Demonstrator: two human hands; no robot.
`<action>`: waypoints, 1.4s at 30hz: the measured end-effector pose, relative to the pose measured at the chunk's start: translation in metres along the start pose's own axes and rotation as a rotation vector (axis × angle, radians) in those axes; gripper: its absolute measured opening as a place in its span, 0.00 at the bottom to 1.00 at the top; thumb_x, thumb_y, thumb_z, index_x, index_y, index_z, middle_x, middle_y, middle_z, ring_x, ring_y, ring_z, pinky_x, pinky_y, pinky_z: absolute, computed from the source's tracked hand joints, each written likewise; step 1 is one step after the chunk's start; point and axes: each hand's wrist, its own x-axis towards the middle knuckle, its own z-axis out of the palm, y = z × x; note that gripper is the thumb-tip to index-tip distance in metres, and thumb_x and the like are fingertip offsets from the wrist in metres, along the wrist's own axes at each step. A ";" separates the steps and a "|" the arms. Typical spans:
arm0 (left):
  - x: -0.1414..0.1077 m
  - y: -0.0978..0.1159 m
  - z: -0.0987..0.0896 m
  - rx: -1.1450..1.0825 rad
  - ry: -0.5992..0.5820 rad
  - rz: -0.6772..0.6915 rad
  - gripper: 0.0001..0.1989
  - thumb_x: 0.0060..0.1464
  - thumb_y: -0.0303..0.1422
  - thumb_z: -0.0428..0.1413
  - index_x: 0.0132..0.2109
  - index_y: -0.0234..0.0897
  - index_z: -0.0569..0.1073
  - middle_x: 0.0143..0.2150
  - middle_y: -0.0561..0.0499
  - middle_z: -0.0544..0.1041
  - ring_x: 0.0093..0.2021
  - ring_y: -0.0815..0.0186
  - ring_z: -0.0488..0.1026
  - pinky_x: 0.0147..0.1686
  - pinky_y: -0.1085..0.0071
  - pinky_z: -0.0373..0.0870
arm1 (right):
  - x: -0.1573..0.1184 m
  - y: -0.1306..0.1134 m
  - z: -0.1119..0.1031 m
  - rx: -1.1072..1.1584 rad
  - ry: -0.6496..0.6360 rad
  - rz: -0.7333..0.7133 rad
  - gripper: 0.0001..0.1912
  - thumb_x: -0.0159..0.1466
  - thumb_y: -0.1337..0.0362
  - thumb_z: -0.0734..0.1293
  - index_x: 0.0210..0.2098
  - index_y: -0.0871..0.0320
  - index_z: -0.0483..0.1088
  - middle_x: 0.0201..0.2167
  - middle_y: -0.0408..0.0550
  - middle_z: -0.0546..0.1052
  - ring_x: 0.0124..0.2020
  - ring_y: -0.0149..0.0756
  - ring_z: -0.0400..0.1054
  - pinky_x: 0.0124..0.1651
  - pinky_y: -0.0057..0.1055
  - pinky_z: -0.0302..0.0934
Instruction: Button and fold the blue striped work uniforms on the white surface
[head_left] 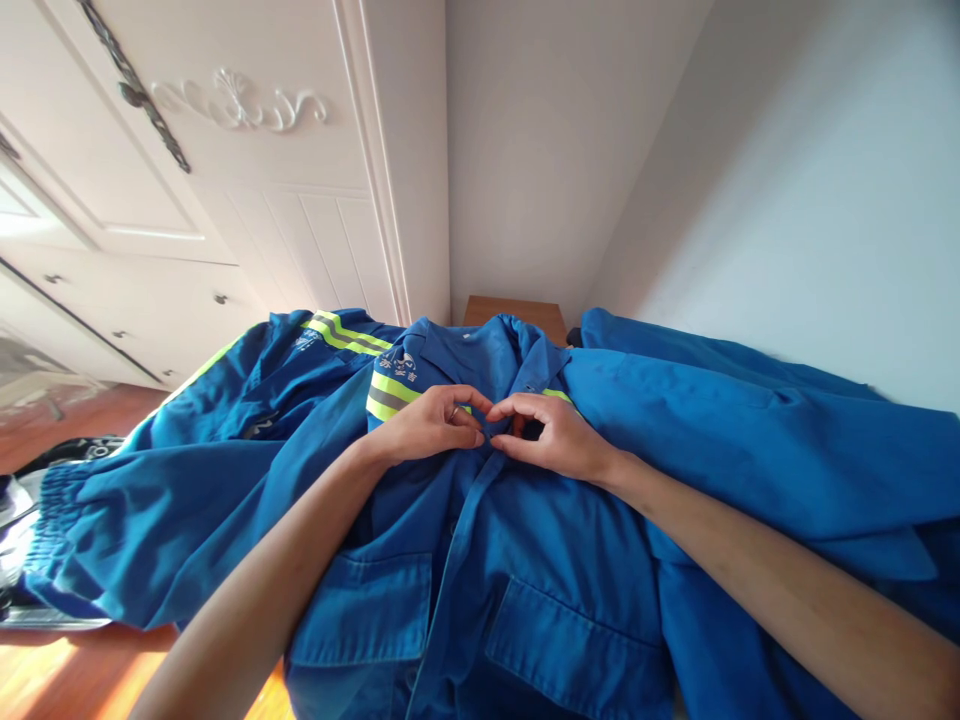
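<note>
A blue work jacket [570,570] lies front up, its collar [517,345] at the far end. A yellow and grey reflective stripe and a white printed logo mark its chest. My left hand [431,425], with a ring on one finger, is closed in a pinch at the upper front placket. Facing it, my right hand [551,435] pinches the other side of the same placket, thumb and forefinger curved. The fingertips of both hands nearly meet there. Whatever small part of the fastening sits between them is hidden. Below, the placket strip [457,540] runs down between two pocket flaps.
Another blue garment [300,370] with reflective stripes lies at the left, near an elastic-gathered edge [56,520]. More blue cloth [750,430] spreads right. A white cabinet [300,180] and pale wall [810,230] stand behind. A brown wooden surface [517,312] shows beyond the collar.
</note>
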 end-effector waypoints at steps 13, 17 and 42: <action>-0.002 0.002 0.004 0.221 -0.007 0.049 0.23 0.52 0.35 0.61 0.53 0.32 0.69 0.27 0.54 0.77 0.25 0.71 0.69 0.25 0.76 0.61 | -0.001 0.001 0.008 -0.276 -0.027 -0.118 0.10 0.58 0.67 0.68 0.41 0.58 0.73 0.36 0.47 0.75 0.30 0.32 0.68 0.35 0.29 0.63; -0.006 0.006 0.008 0.189 0.019 0.099 0.32 0.54 0.32 0.59 0.64 0.33 0.59 0.27 0.55 0.75 0.25 0.71 0.69 0.27 0.76 0.63 | -0.002 -0.003 0.009 -0.387 0.030 -0.128 0.09 0.58 0.67 0.67 0.40 0.58 0.73 0.37 0.49 0.76 0.34 0.37 0.70 0.39 0.31 0.64; 0.000 -0.005 0.001 -0.100 -0.058 0.038 0.29 0.50 0.35 0.64 0.57 0.30 0.66 0.30 0.50 0.78 0.27 0.70 0.72 0.28 0.75 0.65 | 0.002 -0.004 -0.005 -0.114 -0.076 0.066 0.12 0.55 0.65 0.70 0.40 0.58 0.74 0.31 0.44 0.76 0.27 0.31 0.69 0.32 0.28 0.62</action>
